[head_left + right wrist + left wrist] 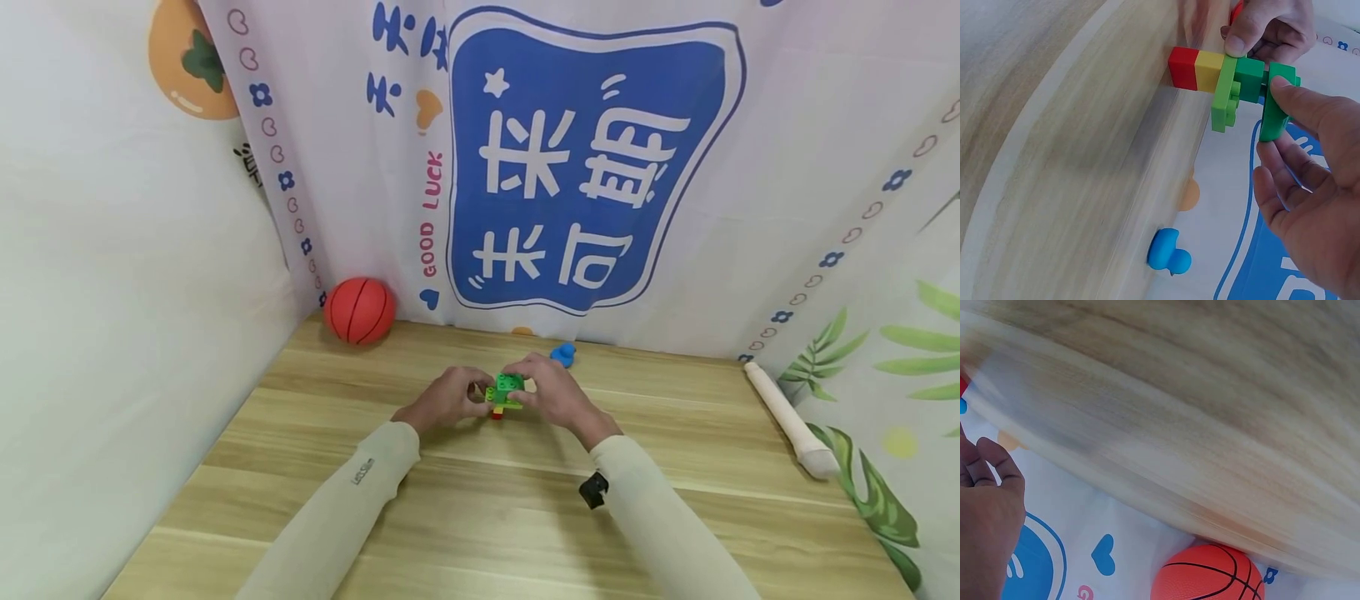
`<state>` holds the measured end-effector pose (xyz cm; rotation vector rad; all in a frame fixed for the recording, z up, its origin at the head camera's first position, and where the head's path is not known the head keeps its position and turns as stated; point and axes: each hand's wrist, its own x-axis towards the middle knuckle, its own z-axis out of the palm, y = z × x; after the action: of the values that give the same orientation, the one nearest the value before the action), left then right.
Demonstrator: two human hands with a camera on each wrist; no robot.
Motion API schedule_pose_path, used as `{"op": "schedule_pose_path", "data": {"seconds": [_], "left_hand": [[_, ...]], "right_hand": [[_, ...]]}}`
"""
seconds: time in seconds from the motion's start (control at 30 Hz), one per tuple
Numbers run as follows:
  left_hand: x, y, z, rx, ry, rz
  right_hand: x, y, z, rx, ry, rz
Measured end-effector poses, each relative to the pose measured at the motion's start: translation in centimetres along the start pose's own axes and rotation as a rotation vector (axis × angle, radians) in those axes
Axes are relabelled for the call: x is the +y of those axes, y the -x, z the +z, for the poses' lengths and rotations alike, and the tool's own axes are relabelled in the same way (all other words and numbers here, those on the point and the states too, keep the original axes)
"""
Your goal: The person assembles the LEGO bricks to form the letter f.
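In the right wrist view, a small stack of toy building blocks runs from a red block (1183, 67) through a yellow block (1207, 70) and a flat light green brick (1224, 94) to a dark green block (1250, 80). My left hand (452, 395) grips the stack, its thumb on the light green brick's edge. My right hand (553, 390) pinches a green brick (1277, 103) between thumb and fingers, right at the dark green block's end. Only part of the left hand shows at the left wrist view's edge. The red end points down toward the wooden table (480, 517).
A blue toy duck (563, 355) sits just beyond the right hand, near the back edge. At the back left corner rests a red basketball (360, 311). A white tube-like object (787, 417) lies along the right edge. Printed cloth (360, 208) hangs behind the table.
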<state>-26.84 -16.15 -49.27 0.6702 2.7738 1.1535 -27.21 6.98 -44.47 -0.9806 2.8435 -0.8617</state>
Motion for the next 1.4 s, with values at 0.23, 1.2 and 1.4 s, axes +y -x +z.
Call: {"op": "schedule_pose_path", "data": {"seconds": [0.23, 1.2, 1.4], "left_hand": [[0.0, -0.1, 0.1, -0.003, -0.001, 0.022], [0.5, 0.0, -0.1, -0.011, 0.007, -0.054], [0.5, 0.0, 0.2, 0.009, -0.029, -0.019]], "right_hand": [[-0.2, -0.2, 0.0, -0.007, 0.005, 0.021], [1.3, 2.0, 2.0, 0.086, -0.143, 0.212], [2.2, 2.4, 2.8, 0.113, -0.199, 0.246]]}}
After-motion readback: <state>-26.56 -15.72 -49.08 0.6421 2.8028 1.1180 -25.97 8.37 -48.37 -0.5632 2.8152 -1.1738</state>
